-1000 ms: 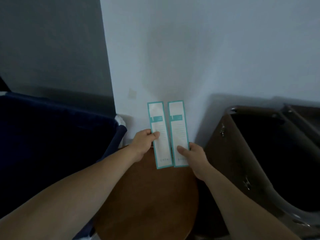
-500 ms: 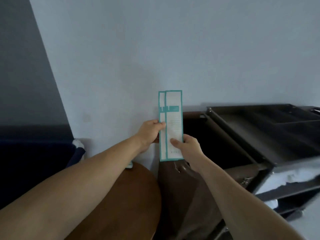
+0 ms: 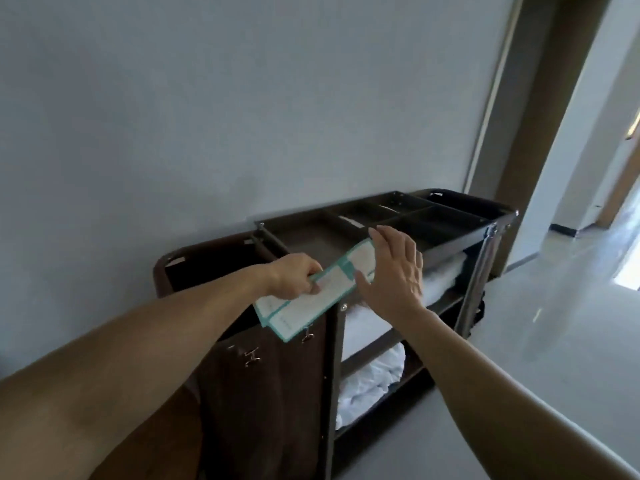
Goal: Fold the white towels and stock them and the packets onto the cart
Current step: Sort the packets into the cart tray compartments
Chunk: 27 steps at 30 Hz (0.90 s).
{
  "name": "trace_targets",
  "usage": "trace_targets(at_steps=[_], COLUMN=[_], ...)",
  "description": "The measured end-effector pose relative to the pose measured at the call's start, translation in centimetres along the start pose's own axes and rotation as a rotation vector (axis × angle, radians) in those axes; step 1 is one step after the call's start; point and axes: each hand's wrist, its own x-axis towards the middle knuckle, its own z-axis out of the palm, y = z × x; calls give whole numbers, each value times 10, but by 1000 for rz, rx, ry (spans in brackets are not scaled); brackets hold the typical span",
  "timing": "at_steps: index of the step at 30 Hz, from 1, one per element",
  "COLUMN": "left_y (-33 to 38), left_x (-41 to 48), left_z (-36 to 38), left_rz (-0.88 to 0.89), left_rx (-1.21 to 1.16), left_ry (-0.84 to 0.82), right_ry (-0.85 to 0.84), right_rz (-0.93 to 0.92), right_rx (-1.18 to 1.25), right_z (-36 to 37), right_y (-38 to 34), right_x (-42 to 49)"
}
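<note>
Two teal-edged packets [image 3: 308, 308] hover slanted over the top tray of the cart [image 3: 446, 244], near end pinched in the left hand [image 3: 294, 277], far end steadied by the straight-fingered right hand [image 3: 394, 271], likely keeping them paired for a compartment.
</note>
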Motion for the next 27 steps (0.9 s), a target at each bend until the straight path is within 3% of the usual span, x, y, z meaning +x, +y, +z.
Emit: trace_targets(at_steps=[4,6,9,11,14,17,20,24,27], left_y=[63,92,121,131,143,159,173,189,202], left_x=[45,68,105,133,175,218,270,325,353], left_z=[12,19,30,40,57,68,73,83,82], left_rz=[171,226,344,460,508,347,87,30,31], left_rx=[377,466,577,577,307,22,-400,-1117,-1294], left_ry=[-157,-150,51,352,669,648,415,-71,-118], right_ry=[-472,-562,-482,-426,-338,-220,-67,16,23], right_rz=[-94,-13,197,394,647,803,898,959,982], right_rx=[-221,-267,-212,-125,36,232,416,590,719], right_z=[-31,-45,-57,-57,-48,-39,-26,-9,2], right_y=[49,71,108,139,185,218,247,281,306], right_x=[-5,-9,-13,-11,0,16,39,76,96])
